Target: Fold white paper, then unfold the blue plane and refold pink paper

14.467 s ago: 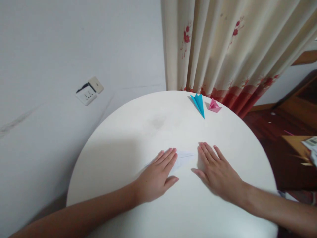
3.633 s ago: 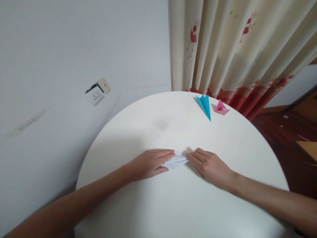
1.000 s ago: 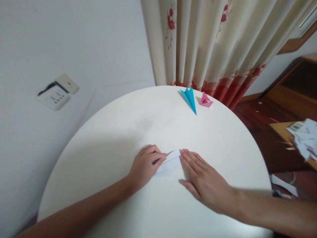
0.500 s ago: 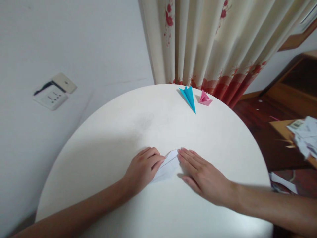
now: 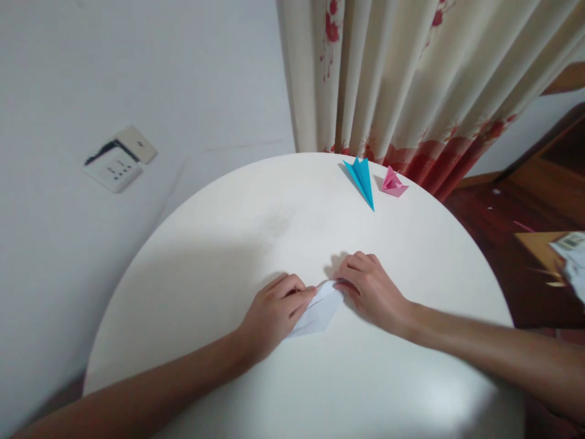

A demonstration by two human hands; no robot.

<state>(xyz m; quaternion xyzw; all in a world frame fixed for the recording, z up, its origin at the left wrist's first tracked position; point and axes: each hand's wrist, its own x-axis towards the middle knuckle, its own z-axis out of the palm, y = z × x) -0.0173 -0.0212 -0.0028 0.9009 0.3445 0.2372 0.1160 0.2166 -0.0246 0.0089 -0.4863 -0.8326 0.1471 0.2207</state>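
A folded sheet of white paper lies on the round white table, between my two hands. My left hand is closed over the paper's left end, thumb and fingers gripping its upper edge. At the upper right corner, my right hand pinches the paper between thumb and curled fingers. A crease runs along the paper's upper edge; its left part is hidden under my left hand.
Near the table's far edge lie a blue paper plane and a pink folded paper piece. A floral curtain hangs behind. On the left wall is a socket. Papers lie on a wooden surface at right.
My right hand has gone from lying flat with fingers stretched to pinching the paper's upper right corner. My left hand keeps its grip. The whole view has shifted slightly.
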